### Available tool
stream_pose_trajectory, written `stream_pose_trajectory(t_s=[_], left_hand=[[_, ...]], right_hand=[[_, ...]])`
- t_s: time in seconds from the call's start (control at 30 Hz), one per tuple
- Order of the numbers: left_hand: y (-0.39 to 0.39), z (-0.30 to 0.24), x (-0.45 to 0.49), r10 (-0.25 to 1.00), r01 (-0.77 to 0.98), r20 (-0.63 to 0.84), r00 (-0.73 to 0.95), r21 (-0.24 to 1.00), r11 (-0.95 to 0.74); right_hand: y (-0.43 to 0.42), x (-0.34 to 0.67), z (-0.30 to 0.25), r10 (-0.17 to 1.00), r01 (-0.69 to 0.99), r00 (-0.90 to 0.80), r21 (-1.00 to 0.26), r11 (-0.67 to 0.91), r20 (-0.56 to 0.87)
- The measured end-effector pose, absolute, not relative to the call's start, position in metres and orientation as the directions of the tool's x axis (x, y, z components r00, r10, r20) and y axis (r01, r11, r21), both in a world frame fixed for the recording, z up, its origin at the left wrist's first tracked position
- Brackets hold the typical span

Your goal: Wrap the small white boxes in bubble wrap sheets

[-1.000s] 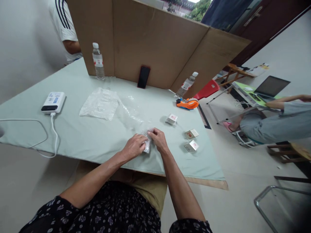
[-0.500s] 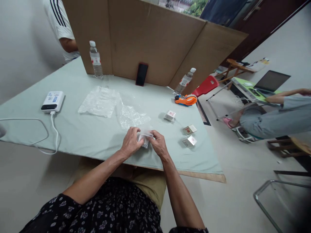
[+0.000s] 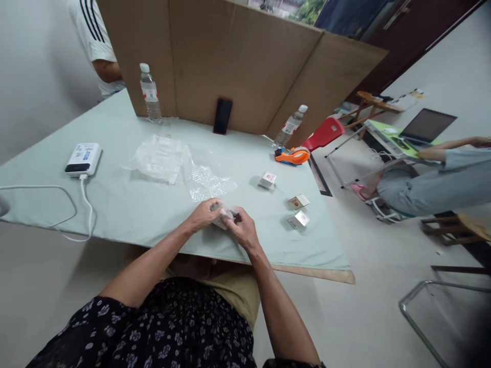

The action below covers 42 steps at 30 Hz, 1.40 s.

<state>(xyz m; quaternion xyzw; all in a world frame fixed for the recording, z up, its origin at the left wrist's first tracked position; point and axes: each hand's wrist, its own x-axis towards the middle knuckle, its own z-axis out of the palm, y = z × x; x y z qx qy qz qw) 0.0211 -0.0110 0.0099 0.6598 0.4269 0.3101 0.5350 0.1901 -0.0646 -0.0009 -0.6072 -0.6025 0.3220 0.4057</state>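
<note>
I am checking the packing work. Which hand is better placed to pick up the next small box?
Probably the right hand. The three small boxes lie on its side of the table, while the left hand also grips the wrapped bundle.

The table (image 3: 115,204) is showing a matt, pale green cloth-like cover, smooth, with a bare wooden edge peeking out beside it at the near corner; lying on it, a sheet of clear bubble wrap (image 3: 205,181) is glinting, dimpled and glossy; left of that wrap, a flat clear plastic bag (image 3: 157,158) is looking crinkled and shiny; behind the wrap, the cardboard screen (image 3: 238,61) is standing matt brown and papery; right of the wrap, small paper boxes (image 3: 299,220) are looking smooth; the tape dispenser (image 3: 293,156) is gleaming in orange plastic.
</note>
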Motion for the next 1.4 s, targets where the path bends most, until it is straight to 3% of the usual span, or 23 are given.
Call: stream_pose_trajectory(t_s=[0.13, 0.33, 0.53, 0.63, 0.83, 1.13, 1.4], left_hand=[[-0.018, 0.008, 0.009, 0.799, 0.073, -0.084, 0.596, 0.996, 0.050], [-0.016, -0.002, 0.014, 0.820, -0.004, -0.094, 0.565, 0.993, 0.117], [-0.011, -0.008, 0.017, 0.828, 0.002, -0.127, 0.547, 0.989, 0.150], [-0.012, -0.014, 0.015, 0.817, -0.016, -0.128, 0.563, 0.986, 0.166], [-0.011, -0.018, 0.012, 0.790, -0.060, -0.069, 0.609, 0.989, 0.132], [-0.011, -0.019, 0.011, 0.783, -0.025, -0.068, 0.618, 0.994, 0.106], [-0.011, -0.017, 0.011, 0.761, -0.064, -0.082, 0.644, 0.985, 0.160]], right_hand=[[-0.059, 0.191, 0.000, 0.994, 0.369, 0.096, -0.925, -0.087, -0.055], [-0.054, 0.201, 0.002, 0.999, 0.482, 0.020, -0.876, 0.027, 0.042], [-0.061, 0.211, 0.001, 0.979, 0.321, 0.183, -0.947, 0.027, 0.090], [-0.070, 0.211, -0.005, 0.952, 0.431, 0.220, -0.897, 0.100, 0.212], [-0.070, 0.201, -0.020, 0.955, 0.651, 0.015, -0.728, 0.214, 0.295], [-0.077, 0.190, -0.021, 0.827, 0.716, 0.127, -0.628, 0.306, 0.548], [-0.084, 0.189, -0.019, 0.810, 0.780, 0.060, -0.533, 0.326, 0.584]])
